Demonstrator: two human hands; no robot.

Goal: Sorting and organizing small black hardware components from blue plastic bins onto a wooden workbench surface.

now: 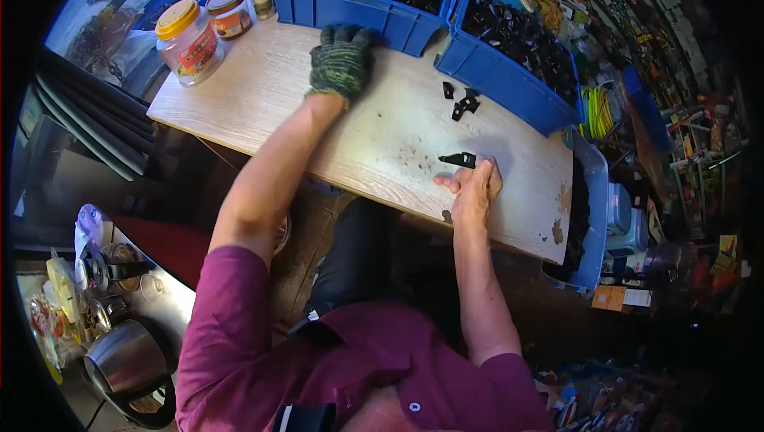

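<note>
My left hand, in a green and black knit glove, lies on the table at the front of a blue bin. Its fingers are stretched toward the bin wall, slightly apart, and nothing shows in them. My bare right hand is over the right part of the table, thumb and fingers closed on a small black pointed piece. The tip of that piece points left. Beyond this hand, several small black parts lie loose on the tabletop, beside a second blue bin.
Both bins are filled with black parts. A yellow-lidded plastic jar and a smaller jar stand at the table's far left. A light blue tub sits by the right table edge. At lower left is a metal kettle.
</note>
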